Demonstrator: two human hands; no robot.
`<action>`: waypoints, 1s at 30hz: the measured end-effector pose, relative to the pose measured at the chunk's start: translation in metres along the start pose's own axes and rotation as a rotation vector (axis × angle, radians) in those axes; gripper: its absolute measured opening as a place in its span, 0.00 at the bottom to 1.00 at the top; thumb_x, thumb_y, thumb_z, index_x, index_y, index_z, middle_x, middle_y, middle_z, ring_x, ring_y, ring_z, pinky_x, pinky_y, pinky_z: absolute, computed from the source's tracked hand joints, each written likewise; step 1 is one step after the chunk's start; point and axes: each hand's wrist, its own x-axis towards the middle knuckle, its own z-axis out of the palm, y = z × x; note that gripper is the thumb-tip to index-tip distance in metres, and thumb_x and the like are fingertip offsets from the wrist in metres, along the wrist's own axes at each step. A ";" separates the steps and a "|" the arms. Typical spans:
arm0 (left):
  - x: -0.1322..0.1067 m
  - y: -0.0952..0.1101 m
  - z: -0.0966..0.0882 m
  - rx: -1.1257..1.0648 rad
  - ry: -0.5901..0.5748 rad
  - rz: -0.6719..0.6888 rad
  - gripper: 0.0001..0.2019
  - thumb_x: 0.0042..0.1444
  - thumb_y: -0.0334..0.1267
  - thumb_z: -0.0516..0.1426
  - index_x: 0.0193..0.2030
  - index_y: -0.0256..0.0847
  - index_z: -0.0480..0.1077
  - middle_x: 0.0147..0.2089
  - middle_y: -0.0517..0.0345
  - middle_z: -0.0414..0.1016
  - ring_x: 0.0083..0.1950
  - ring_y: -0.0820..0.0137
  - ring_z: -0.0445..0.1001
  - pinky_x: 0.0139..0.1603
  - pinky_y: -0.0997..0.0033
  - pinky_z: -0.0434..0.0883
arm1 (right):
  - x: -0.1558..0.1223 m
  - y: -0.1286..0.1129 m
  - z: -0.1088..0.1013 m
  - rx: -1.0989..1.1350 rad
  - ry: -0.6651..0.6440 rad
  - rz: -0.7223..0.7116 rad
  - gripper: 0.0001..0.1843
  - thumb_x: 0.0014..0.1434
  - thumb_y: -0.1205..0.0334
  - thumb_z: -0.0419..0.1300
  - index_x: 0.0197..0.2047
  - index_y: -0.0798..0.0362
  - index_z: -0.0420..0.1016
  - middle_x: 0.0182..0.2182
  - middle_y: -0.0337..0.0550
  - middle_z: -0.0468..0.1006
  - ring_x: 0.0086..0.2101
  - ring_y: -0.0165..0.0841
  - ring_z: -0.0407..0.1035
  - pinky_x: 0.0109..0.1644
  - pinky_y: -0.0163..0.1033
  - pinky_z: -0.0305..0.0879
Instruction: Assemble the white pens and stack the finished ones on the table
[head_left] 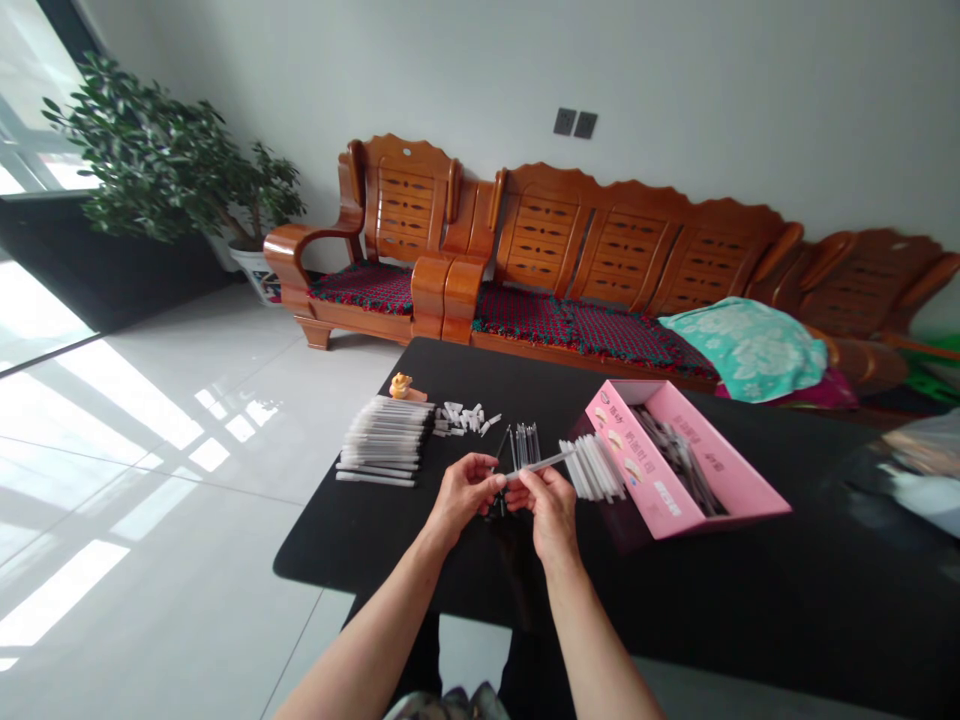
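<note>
Over the black table, my right hand (551,502) is closed on a translucent white pen barrel (549,461), which points up to the right. My left hand (466,492) pinches at the barrel's left end; whether it also holds a small part there is hidden by the fingers. Just behind my hands lie several thin pen refills (528,440), their near ends covered by the fingers. To the right is a row of white pen barrels (592,468). Small white pen caps (465,418) are scattered behind my left hand. Pens with dark ends (381,440) lie in a stack on the left.
An open pink box (634,465) holding dark pen parts stands right of the barrels. A small yellow figurine (401,385) is at the table's (337,535) far left. A plastic bag (926,480) lies at the far right. Behind stands a wooden sofa (547,230).
</note>
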 end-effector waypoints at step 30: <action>0.055 -0.012 -0.032 1.056 0.230 0.405 0.21 0.55 0.28 0.55 0.56 0.36 0.70 0.59 0.41 0.70 0.60 0.54 0.66 0.61 0.55 0.61 | 0.004 0.013 -0.012 -0.012 0.028 0.083 0.13 0.47 0.56 0.66 0.27 0.58 0.74 0.19 0.43 0.78 0.17 0.31 0.72 0.18 0.32 0.68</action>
